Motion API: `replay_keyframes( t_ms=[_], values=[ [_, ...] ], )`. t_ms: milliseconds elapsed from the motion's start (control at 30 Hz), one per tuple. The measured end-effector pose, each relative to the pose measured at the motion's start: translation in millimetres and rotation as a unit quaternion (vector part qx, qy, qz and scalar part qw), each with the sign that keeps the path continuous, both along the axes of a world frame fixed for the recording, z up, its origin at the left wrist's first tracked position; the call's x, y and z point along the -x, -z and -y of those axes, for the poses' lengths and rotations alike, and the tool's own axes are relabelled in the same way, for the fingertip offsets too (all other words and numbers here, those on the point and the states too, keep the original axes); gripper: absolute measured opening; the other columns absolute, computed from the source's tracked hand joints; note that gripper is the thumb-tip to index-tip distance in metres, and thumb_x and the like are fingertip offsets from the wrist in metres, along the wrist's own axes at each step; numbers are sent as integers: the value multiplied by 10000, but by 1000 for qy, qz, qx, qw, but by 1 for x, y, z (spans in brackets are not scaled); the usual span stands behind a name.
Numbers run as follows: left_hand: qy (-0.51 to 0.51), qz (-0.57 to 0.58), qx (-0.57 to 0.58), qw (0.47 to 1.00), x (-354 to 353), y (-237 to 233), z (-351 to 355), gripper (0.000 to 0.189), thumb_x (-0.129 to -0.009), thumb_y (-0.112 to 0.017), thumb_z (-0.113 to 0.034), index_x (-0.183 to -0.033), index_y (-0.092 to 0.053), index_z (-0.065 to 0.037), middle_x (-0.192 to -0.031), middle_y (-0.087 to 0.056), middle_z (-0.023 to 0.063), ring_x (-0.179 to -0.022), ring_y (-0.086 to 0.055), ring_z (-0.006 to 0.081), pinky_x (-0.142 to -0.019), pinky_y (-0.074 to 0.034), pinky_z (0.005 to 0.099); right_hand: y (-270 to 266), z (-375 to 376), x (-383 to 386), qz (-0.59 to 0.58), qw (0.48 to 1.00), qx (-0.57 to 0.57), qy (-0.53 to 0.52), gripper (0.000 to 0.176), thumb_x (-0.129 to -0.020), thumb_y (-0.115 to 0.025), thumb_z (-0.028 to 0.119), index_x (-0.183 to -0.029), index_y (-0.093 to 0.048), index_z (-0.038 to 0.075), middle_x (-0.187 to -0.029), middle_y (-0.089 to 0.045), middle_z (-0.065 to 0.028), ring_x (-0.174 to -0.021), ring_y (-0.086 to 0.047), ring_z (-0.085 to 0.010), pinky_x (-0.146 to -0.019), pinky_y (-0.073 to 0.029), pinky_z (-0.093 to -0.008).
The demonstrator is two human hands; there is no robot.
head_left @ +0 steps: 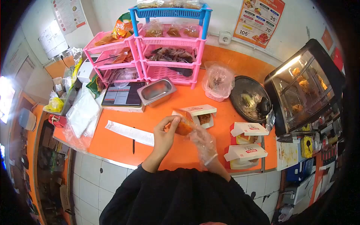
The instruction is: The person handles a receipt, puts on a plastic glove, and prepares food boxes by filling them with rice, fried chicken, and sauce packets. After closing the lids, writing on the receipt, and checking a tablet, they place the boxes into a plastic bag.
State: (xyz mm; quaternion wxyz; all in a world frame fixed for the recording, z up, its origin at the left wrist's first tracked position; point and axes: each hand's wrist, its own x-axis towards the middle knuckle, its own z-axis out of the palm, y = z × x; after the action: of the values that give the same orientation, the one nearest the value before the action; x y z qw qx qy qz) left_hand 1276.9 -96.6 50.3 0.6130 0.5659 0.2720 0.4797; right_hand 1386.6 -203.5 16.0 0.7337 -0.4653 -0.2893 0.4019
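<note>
Above the orange counter [112, 148], my bare left hand [165, 135] pinches the edge of a small clear bag [183, 126] with orange-red contents. My right hand [203, 141], in a clear plastic glove, is at the bag's other side, its fingers closed against it. Just behind my hands stands an open white box [200, 109] with browned food [204, 119] inside. Two more white and red boxes, one at the back [251, 128] and one nearer me [247, 152], stand to the right with lids partly raised.
A long paper receipt [129, 132] and a black pen [133, 145] lie at the left. Behind are a tablet [123, 93], a metal container [156, 92], pink racks [170, 43], a pink basket [218, 82] and a black pan [240, 107]. A lit food display [303, 86] stands right.
</note>
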Motion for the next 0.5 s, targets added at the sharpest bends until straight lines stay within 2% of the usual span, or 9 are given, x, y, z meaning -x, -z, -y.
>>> replay_keyframes(
  t_ms=[67,167,200,267,300,333,367,467,500],
  values=[
    [0,-115,-75,991,15,7,5,169,-877,-674,-168,-919,-690,-6,-889,-690,99,-788,-620,184,-799,-456,312,-3,-10,-2,27,999,9,24,235,-912,-631,144,-1081,-579,-11,-1008,-633,-54,-897,-586,-111,-863,-475,-257],
    [-39,-298,-162,940,47,-2,4,159,-862,-680,-173,-928,-686,-28,-896,-685,103,-807,-621,225,-859,-430,341,-8,-11,-19,57,998,21,-20,182,-887,-638,92,-1040,-609,-4,-1002,-616,-52,-886,-581,-104,-809,-474,-235],
    [-58,-362,-183,912,56,-7,4,155,-858,-681,-174,-931,-686,-37,-898,-683,103,-817,-620,239,-880,-420,351,-15,-11,-27,134,988,37,-72,159,-893,-630,102,-1020,-626,7,-975,-631,-52,-876,-593,-118,-796,-478,-253],
    [-7,-298,-260,918,59,-12,-7,122,-859,-663,-141,-927,-679,-42,-856,-654,96,-828,-604,238,-837,-427,343,-38,-8,-41,280,940,72,-178,128,-905,-616,123,-981,-658,28,-920,-661,-54,-855,-616,-144,-771,-487,-290],
    [15,-265,-296,917,59,-17,-13,106,-860,-654,-125,-925,-675,-44,-835,-640,93,-833,-596,237,-815,-431,339,-47,-10,-44,365,909,42,-195,126,-903,-605,132,-967,-666,42,-922,-664,-66,-851,-623,-179,-765,-488,-309],
    [32,-139,-340,929,44,-24,-10,121,-859,-657,-146,-918,-660,-40,-862,-636,63,-852,-578,247,-821,-408,339,-56,-13,-47,448,869,8,-209,128,-901,-595,142,-953,-674,55,-925,-668,-78,-848,-630,-213,-759,-488,-329],
    [101,-142,-316,933,43,-21,-12,125,-858,-659,-151,-922,-659,-43,-882,-640,58,-861,-578,240,-830,-401,339,-65,-16,-48,527,821,-28,-219,133,-899,-585,151,-939,-682,68,-927,-671,-91,-845,-636,-247,-752,-489,-349],
    [307,-180,-228,906,44,-19,-28,144,-863,-665,-190,-934,-671,-65,-920,-660,36,-912,-587,204,-889,-366,346,-91,-15,-49,592,760,19,-267,186,-892,-558,201,-973,-679,85,-963,-670,-116,-858,-624,-317,-752,-487,-403],
    [286,-183,-254,906,44,-24,-27,140,-864,-663,-195,-925,-672,-69,-905,-661,32,-894,-589,195,-881,-363,345,-89,-15,-52,617,747,-6,-248,193,-891,-556,208,-980,-674,84,-956,-669,-113,-848,-625,-315,-741,-484,-408]
  ],
)
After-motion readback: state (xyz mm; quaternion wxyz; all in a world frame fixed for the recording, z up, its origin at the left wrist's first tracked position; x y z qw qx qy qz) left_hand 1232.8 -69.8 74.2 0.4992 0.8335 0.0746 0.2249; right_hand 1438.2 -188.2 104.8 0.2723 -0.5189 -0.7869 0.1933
